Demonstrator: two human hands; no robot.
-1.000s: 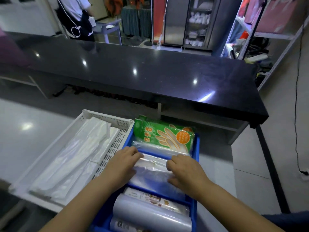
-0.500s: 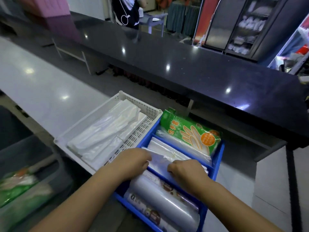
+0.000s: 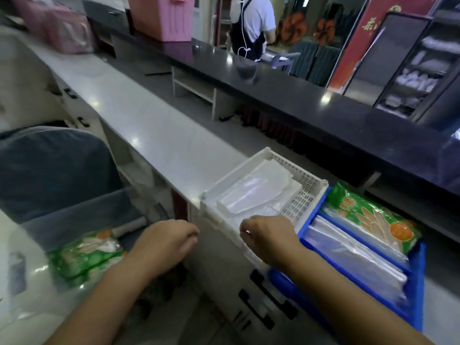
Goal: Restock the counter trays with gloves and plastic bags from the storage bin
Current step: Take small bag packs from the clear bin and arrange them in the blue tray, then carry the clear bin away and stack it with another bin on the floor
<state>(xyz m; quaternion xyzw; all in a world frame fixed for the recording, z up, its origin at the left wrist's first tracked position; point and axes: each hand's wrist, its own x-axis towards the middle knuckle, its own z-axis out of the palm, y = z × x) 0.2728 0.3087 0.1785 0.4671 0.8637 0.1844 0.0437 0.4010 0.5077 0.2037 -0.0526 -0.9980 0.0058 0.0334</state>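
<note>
My left hand and my right hand hover loosely curled in front of the counter edge, holding nothing that I can make out. The right hand is at the near corner of the white tray, which holds flat plastic bags. To its right the blue tray carries a green glove pack at its far end and clear plastic bags in the middle. Low on the left, the storage bin holds more green glove packs, just left of my left hand.
Both trays sit on the white counter. Behind it runs a raised black counter with a pink bin. A person stands beyond. Cabinet drawers with black handles lie below my hands.
Both hands let go of the clear bags in the blue tray and moved left, off it. My view swung left, bringing the storage bin with glove packs into sight.
</note>
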